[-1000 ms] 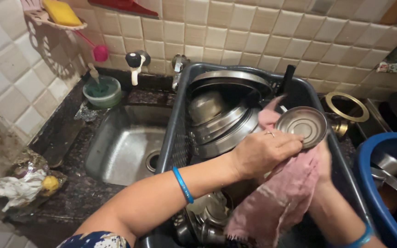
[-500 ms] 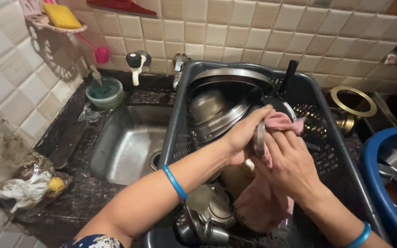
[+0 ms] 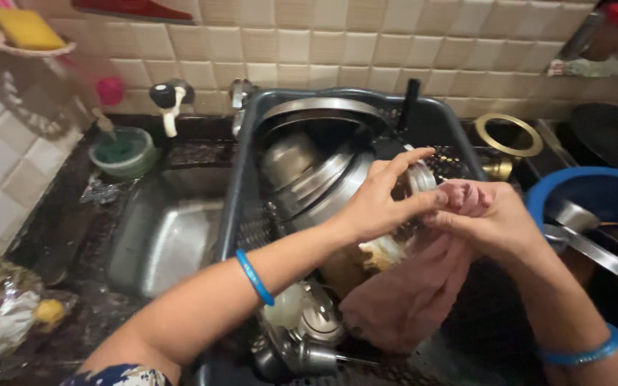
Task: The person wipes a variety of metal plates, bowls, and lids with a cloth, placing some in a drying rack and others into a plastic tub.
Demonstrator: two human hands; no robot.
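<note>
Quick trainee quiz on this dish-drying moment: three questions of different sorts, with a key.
1. True or false: the left hand grips a small steel bowl over the grey dish crate.
2. What does the right hand press against the bowl? A. yellow sponge B. pink cloth C. brush
3. Fill in: the sink lies to the ______ of the crate.

Key: 1 true; 2 B; 3 left.

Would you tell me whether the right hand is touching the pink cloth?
Touching. The head view shows the right hand gripping the pink cloth, which bunches between its fingers and hangs below.
</note>
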